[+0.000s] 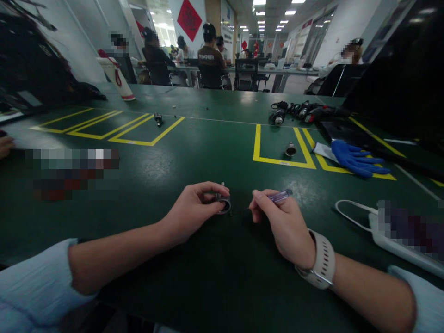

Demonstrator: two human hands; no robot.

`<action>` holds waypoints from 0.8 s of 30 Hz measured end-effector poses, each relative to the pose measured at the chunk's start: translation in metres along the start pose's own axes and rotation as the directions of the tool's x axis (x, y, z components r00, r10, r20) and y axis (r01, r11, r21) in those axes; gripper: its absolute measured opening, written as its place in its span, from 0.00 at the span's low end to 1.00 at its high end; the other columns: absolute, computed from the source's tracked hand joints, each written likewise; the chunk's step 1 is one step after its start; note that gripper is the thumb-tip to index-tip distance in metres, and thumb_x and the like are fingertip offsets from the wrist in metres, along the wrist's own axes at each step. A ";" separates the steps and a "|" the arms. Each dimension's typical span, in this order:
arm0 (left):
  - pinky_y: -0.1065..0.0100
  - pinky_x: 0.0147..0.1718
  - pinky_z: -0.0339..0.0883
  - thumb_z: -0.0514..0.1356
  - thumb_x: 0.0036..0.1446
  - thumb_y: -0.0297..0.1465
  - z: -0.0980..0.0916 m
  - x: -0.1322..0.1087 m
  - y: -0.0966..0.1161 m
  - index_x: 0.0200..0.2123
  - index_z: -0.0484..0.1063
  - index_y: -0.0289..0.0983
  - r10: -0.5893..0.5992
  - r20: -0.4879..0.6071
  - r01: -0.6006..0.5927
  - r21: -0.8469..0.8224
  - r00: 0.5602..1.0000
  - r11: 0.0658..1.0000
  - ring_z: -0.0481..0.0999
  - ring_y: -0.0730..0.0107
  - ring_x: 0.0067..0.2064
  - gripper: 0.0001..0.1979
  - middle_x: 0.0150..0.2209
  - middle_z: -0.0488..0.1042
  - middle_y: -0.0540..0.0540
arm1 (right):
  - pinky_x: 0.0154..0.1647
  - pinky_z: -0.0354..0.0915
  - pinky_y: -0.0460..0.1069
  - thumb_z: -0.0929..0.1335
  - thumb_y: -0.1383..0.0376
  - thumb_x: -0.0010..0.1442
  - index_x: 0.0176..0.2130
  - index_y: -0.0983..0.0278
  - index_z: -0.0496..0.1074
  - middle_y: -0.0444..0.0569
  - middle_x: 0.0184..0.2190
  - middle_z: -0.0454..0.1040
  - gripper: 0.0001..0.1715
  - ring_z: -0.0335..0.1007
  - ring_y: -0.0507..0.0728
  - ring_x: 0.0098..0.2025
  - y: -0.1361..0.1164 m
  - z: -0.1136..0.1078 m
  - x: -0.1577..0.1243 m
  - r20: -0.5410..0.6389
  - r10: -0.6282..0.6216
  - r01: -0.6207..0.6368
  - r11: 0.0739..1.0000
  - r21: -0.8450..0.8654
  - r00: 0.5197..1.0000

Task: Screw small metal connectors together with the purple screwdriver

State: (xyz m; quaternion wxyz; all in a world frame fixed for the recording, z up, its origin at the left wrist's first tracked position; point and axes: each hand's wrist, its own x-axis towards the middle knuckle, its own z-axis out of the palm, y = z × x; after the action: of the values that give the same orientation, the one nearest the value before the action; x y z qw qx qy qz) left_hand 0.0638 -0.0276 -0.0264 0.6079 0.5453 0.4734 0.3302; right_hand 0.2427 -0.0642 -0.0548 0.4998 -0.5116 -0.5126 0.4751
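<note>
Held between the thumb and fingers of my left hand (192, 208) is a small round metal part (227, 206) with a hollow opening. A short pin-like bit sticks up from its top, and my fingers hide some of it. My right hand (282, 226) is closed around a small screwdriver (280, 196) with a clear purplish handle. Its thin shaft points left towards the metal part, apart from it. Just beside the part, something small and dark lies on the green table (208, 277); I cannot make out what it is.
Yellow tape boxes mark the table. One holds a metal cup-shaped piece (290, 149); another metal piece (158, 119) stands far left. A blue glove (359, 157), dark cabled tools (294, 112), a white strapped device (398, 240) and a white cup (117, 76) lie around. People sit beyond.
</note>
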 end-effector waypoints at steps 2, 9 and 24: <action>0.64 0.41 0.73 0.64 0.44 0.21 0.001 0.000 -0.002 0.32 0.74 0.35 -0.004 0.008 0.004 -0.006 1.000 1.000 0.76 0.64 0.43 0.09 0.41 0.76 0.47 | 0.26 0.61 0.48 0.64 0.56 0.61 0.26 0.64 0.70 0.41 0.18 0.67 0.18 0.64 0.51 0.22 -0.001 0.001 -0.001 0.005 -0.006 0.006 1.000 -0.006 1.000; 0.66 0.43 0.72 0.64 0.45 0.21 0.002 0.000 -0.001 0.33 0.74 0.35 0.002 0.025 -0.003 0.027 1.000 1.000 0.76 0.66 0.43 0.09 0.40 0.76 0.48 | 0.27 0.62 0.48 0.63 0.56 0.62 0.26 0.64 0.70 0.42 0.19 0.67 0.18 0.65 0.51 0.23 -0.003 0.002 -0.002 0.030 -0.049 0.051 0.997 -0.060 0.998; 0.64 0.47 0.69 0.64 0.45 0.22 -0.001 0.003 -0.004 0.32 0.75 0.37 0.011 0.042 -0.011 0.013 0.999 1.000 0.76 0.67 0.44 0.09 0.41 0.77 0.48 | 0.27 0.63 0.48 0.62 0.57 0.63 0.27 0.64 0.70 0.42 0.20 0.68 0.18 0.66 0.52 0.25 -0.006 0.002 -0.005 0.052 -0.100 0.107 0.984 -0.140 0.994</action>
State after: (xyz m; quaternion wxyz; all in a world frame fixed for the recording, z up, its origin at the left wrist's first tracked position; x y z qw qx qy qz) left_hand 0.0636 -0.0250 -0.0308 0.6121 0.5589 0.4597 0.3188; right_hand 0.2404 -0.0697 -0.0486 0.4744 -0.5077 -0.5823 0.4221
